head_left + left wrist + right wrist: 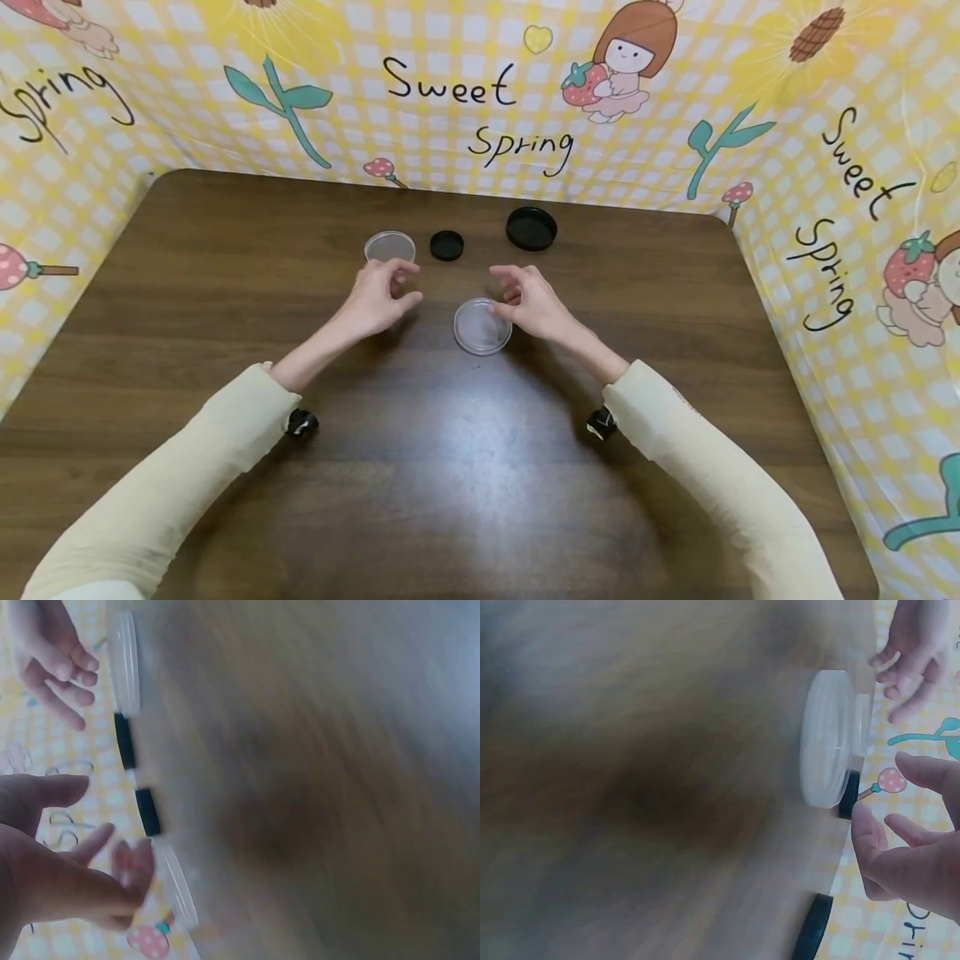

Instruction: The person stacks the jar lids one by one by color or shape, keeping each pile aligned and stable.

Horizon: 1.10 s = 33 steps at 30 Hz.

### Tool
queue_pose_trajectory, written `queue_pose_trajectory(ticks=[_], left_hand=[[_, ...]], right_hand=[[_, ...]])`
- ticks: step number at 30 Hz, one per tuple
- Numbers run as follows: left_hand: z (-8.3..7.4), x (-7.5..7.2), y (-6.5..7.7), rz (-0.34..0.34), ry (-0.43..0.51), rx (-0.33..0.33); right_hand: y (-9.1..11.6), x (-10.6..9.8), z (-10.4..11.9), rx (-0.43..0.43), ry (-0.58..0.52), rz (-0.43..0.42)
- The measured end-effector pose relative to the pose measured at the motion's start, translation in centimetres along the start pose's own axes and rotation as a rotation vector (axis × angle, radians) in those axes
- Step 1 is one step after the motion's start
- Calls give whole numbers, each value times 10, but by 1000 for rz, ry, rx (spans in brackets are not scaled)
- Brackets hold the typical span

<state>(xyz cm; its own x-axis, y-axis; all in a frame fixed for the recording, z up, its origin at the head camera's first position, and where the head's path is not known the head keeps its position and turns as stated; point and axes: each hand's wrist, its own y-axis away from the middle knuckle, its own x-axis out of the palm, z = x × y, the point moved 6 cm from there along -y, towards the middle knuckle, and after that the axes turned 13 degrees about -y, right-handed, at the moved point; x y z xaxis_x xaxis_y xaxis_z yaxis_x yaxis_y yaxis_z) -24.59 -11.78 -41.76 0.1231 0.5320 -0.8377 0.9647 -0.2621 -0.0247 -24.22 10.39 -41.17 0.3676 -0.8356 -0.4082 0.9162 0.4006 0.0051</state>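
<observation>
My left hand [377, 297] hovers over the table with thumb and fingers apart, holding nothing. Just beyond its fingers lies a clear round lid [389, 247], partly covered by the hand in the head view. Opposite it, my right hand [534, 302] is likewise empty, its fingers loosely bent. Its thumb overlaps the edge of a second clear round lid [481, 327] in the head view; in the right wrist view this clear lid [827, 739] stands apart from the fingers. Farther back are a small black round lid [447, 246] and a larger black round lid [532, 229].
The brown wooden table [480, 500] has a cloth wall [442, 117] with yellow checks and printed figures behind it and along both sides. A dark wrist device [302, 422] shows under the left sleeve, and another dark device [601, 423] under the right.
</observation>
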Motion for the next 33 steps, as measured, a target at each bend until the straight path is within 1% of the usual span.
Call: queue_pose_trajectory(ticks=[3,5,9,13,15,18,20,24,27,30,33], left_hand=[[18,-9,1,6,-24,-72],[29,-13,1,20,-9,-123],[45,-19,-4,58,28,-174],[58,-22,-11,86,44,-206],[63,-23,-14,77,48,-203],[67,-26,-20,58,54,-167],[69,-26,-24,55,57,-143],[74,-27,-32,78,68,-105],[76,-28,-38,93,66,-86],[77,-28,-44,107,49,-76],[79,-29,-49,105,18,-76]], right_hand=[[-10,5,6,-2,-25,6],[-17,8,8,4,-41,6],[-32,17,14,13,-37,1],[-47,33,23,0,24,9],[-55,43,29,-19,58,23],[-66,57,38,-50,82,44],[-72,64,40,-52,87,46],[-80,76,40,-33,137,28],[-86,84,41,-8,183,31],[-93,91,43,26,201,46],[-101,96,45,55,207,68]])
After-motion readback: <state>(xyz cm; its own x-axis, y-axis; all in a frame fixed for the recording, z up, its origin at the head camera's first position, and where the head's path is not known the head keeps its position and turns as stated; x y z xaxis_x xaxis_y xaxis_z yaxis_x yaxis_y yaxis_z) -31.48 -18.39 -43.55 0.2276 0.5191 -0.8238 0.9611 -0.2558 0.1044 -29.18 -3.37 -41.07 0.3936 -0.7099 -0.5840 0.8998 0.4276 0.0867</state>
